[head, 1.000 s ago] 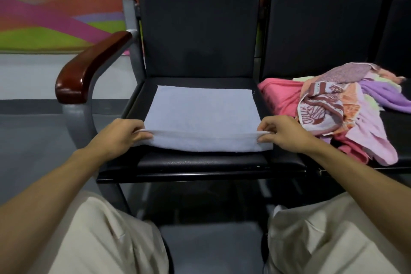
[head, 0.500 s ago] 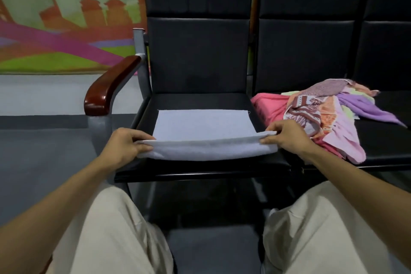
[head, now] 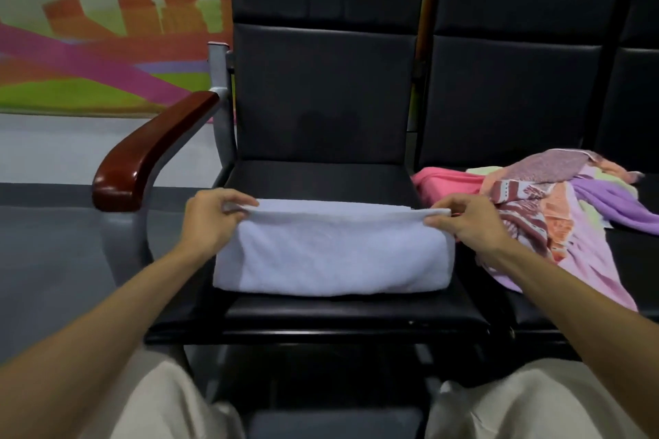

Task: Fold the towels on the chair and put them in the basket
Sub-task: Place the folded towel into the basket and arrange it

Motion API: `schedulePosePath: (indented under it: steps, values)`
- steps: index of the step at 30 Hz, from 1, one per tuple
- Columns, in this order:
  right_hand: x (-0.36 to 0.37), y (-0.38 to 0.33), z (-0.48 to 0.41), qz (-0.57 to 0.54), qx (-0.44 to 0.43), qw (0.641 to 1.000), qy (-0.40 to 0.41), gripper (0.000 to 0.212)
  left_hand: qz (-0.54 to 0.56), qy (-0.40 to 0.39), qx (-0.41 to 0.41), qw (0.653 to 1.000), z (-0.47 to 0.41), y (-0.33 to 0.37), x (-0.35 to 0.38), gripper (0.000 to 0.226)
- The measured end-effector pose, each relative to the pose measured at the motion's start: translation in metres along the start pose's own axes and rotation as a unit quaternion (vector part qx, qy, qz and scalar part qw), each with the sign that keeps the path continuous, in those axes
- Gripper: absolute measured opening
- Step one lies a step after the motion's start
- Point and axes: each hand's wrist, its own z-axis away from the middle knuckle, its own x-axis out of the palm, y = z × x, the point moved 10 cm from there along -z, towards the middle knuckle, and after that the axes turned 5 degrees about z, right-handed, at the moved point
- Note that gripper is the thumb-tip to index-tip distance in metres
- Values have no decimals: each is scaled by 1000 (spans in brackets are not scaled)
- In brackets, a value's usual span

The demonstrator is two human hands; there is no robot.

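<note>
Lifted since half a second ago: the near edge of the white towel (head: 331, 253), raised off the seat and carried toward the chair back, so the cloth now arches over itself in mid-fold.

- Left hand (head: 210, 221), centre-left of frame: fingers (head: 239, 198) and thumb closed in a pinch on the towel's left corner.
- Right hand (head: 470, 221), centre-right: fingers (head: 445, 205) pinch the right corner the same way. The held edge runs taut between the two hands.
- The towel's lower fold rests on the front of the black chair (head: 321, 175), mid-frame.
- Pile of coloured towels (head: 556, 210), pink, purple and patterned, lies unfolded on the neighbouring seat (head: 634, 260) at right, just beside the right hand.
- Wooden armrest (head: 153, 150) at left; painted mural (head: 89, 46) in the upper left.
</note>
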Motion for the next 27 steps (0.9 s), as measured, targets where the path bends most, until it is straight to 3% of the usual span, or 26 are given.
schedulePosePath:
  steps: [5,11,14,16,19,23,27]
  values:
    - [7,10,-58,8,-9,999,38,14,34,51,-42,997,-54,-13,23,24]
    - [44,41,-114,16,13,999,46,8,48,60,-108,991,-91,-61,62,23]
    - [67,62,-128,33,41,998,35,14,20,29,-148,988,-95,-89,85,29]
    - [81,71,-130,100,40,994,15,19,-12,-20,-156,987,-95,-104,101,36]
    - [94,67,-124,248,-30,968,5,31,-86,-80,-136,984,-90,-116,108,50]
    - [111,26,-102,331,-183,926,21,25,-200,-93,-174,960,-77,-129,88,50]
    - [145,10,-79,301,-222,920,-118,15,-292,-208,-263,895,-54,-145,86,76]
